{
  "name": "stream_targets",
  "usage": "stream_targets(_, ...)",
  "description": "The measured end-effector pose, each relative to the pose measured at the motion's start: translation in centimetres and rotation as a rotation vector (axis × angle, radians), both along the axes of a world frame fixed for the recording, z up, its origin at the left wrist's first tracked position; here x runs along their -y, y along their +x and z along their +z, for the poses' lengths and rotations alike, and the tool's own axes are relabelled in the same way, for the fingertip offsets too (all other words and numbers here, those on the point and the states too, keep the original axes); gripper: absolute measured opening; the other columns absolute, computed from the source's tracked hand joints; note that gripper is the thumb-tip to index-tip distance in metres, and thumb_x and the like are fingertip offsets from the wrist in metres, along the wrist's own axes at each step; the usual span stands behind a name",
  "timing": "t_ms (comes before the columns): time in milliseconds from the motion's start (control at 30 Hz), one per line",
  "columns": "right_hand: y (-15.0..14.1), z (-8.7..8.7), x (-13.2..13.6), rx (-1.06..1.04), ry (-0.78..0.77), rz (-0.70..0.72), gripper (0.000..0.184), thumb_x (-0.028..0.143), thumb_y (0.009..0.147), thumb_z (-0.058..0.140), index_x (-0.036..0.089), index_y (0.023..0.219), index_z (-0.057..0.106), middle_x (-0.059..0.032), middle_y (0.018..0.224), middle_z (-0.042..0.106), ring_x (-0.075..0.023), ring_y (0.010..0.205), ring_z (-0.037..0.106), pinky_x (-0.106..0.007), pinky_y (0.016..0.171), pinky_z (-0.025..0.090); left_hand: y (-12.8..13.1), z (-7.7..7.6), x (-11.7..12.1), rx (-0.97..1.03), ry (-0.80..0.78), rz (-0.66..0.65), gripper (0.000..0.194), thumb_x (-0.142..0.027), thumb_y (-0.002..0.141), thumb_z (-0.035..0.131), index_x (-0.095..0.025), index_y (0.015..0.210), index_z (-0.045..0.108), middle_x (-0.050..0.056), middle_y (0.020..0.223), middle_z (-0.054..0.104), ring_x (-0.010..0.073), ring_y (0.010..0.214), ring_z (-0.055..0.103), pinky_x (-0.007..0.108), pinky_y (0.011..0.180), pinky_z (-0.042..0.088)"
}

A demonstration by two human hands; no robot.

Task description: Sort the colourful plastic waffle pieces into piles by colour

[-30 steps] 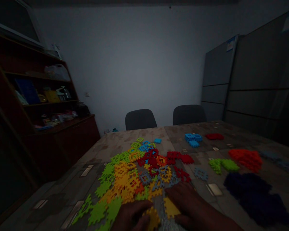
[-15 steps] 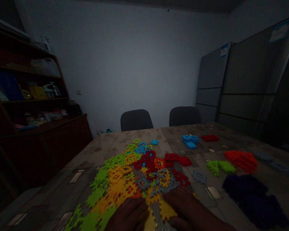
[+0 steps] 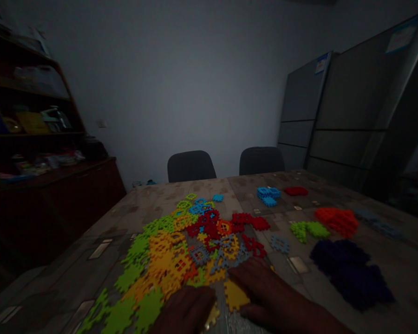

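My left hand (image 3: 186, 310) is at the near edge of the pile, fingers together and bent over a yellow notched building piece (image 3: 213, 316), mostly hidden beneath them. My right hand (image 3: 259, 287) has its fingers and thumb on either side of a flat yellow square building piece (image 3: 234, 297), and they touch it. Orange-yellow pieces (image 3: 165, 260) and lime-green pieces (image 3: 135, 248) spread beyond my left hand. Just past my right fingertips lie grey pieces (image 3: 226, 260) and dark red pieces (image 3: 209, 227).
Sorted piles stand to the right: dark purple (image 3: 351, 273), orange-red (image 3: 336, 220), lime green (image 3: 311, 229), blue (image 3: 268, 194) and red (image 3: 296, 190). Two dark chairs (image 3: 191, 166) back onto the table's far edge (image 3: 230, 178). A wooden shelf unit (image 3: 55, 181) is at left.
The view has shifted a little, so the table appears slightly higher and further left. Both hands stay by the yellow pieces, with little movement relative to the pile.
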State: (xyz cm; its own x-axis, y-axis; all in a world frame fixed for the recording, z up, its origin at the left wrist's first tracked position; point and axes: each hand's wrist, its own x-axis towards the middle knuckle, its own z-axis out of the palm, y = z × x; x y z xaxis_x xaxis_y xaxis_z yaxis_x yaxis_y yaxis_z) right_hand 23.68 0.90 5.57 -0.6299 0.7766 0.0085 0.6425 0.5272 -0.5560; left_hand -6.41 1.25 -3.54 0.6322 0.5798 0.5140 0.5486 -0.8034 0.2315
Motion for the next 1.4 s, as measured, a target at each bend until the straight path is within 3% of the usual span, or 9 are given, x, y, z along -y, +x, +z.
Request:
stream_targets(133,0.3,0.2,0.2,-0.009,-0.098,-0.015,0.074,0.030,0.084,0.077,0.019,0.153,0.052,-0.0169,0.149,0.058,-0.0349,0.137,0.050,-0.051,0.117,0.038,-0.5,0.6,0.1,-0.028,-0.024,-0.012,0.076,-0.063,0.093,0.070,-0.038,0.158,0.039,0.007,0.138,0.070,0.0301,0.112,0.070,0.034,0.093,0.059)
stream_targets(267,1.0,-0.4,0.2,-0.062,-0.133,-0.013,0.081,0.033,0.085,0.076,0.025,0.160,0.045,-0.0148,0.156,0.054,-0.0350,0.143,0.046,-0.054,0.120,0.034,-0.6,1.2,1.0,-0.035,-0.039,0.016,0.075,-0.045,0.095,0.070,-0.032,0.160,0.035,0.011,0.143,0.066,0.0332,0.123,0.064,0.044,0.103,0.055)
stream_targets(500,1.7,-1.0,0.0,-0.110,-0.173,-0.039,0.078,0.038,0.089,0.074,0.033,0.161,0.043,-0.0117,0.163,0.047,-0.0369,0.149,0.042,-0.057,0.122,0.033,0.3,4.8,3.0,-0.068,-0.231,0.068,0.083,-0.024,0.089,0.080,-0.035,0.158,0.034,0.009,0.152,0.058,0.0335,0.136,0.055,0.049,0.114,0.048)
stream_targets(700,1.0,-0.5,0.4,-0.051,-0.149,-0.015,0.084,0.022,0.081,0.076,0.031,0.159,0.046,-0.0108,0.159,0.051,-0.0352,0.147,0.042,-0.056,0.123,0.032,0.6,5.3,3.1,-0.055,-0.295,0.054,0.083,-0.017,0.088,0.079,-0.035,0.157,0.036,0.008,0.147,0.061,0.0319,0.130,0.059,0.049,0.112,0.050)
stream_targets(800,0.9,-0.3,0.4,-0.025,-0.130,0.009,0.083,0.021,0.081,0.074,0.030,0.159,0.046,-0.0119,0.162,0.048,-0.0365,0.149,0.039,-0.059,0.123,0.030,0.8,4.9,3.2,-0.013,-0.258,-0.006,0.083,-0.020,0.091,0.076,-0.035,0.159,0.032,0.008,0.141,0.064,0.0304,0.124,0.061,0.047,0.110,0.051)
stream_targets(933,1.0,-1.0,0.2,0.032,-0.082,0.004,0.090,0.019,0.079,0.075,0.028,0.162,0.042,-0.0136,0.161,0.049,-0.0375,0.148,0.041,-0.060,0.122,0.031,0.9,5.0,3.3,-0.031,-0.268,-0.062,0.079,-0.024,0.093,0.074,-0.031,0.159,0.031,0.012,0.144,0.060,0.0330,0.129,0.057,0.053,0.116,0.043)
stream_targets(1200,1.6,-2.2,0.1,0.048,-0.069,-0.010,0.086,0.028,0.084,0.076,0.032,0.163,0.040,-0.0127,0.164,0.045,-0.0396,0.152,0.036,-0.066,0.125,0.023,1.7,7.7,3.5,-0.130,-0.425,0.040,0.064,-0.029,0.087,0.081,-0.024,0.144,0.052,0.011,0.132,0.064,0.0322,0.117,0.057,0.048,0.105,0.045)
stream_targets(1400,2.1,-3.1,-0.3,-0.007,-0.006,0.012,0.084,0.033,0.091,0.073,0.032,0.165,0.035,-0.0133,0.160,0.049,-0.0380,0.149,0.040,-0.063,0.122,0.031,2.3,5.9,2.9,-0.221,-0.380,0.018,0.051,-0.042,0.092,0.077,-0.023,0.135,0.056,0.009,0.123,0.066,0.0303,0.108,0.059,0.045,0.098,0.043)
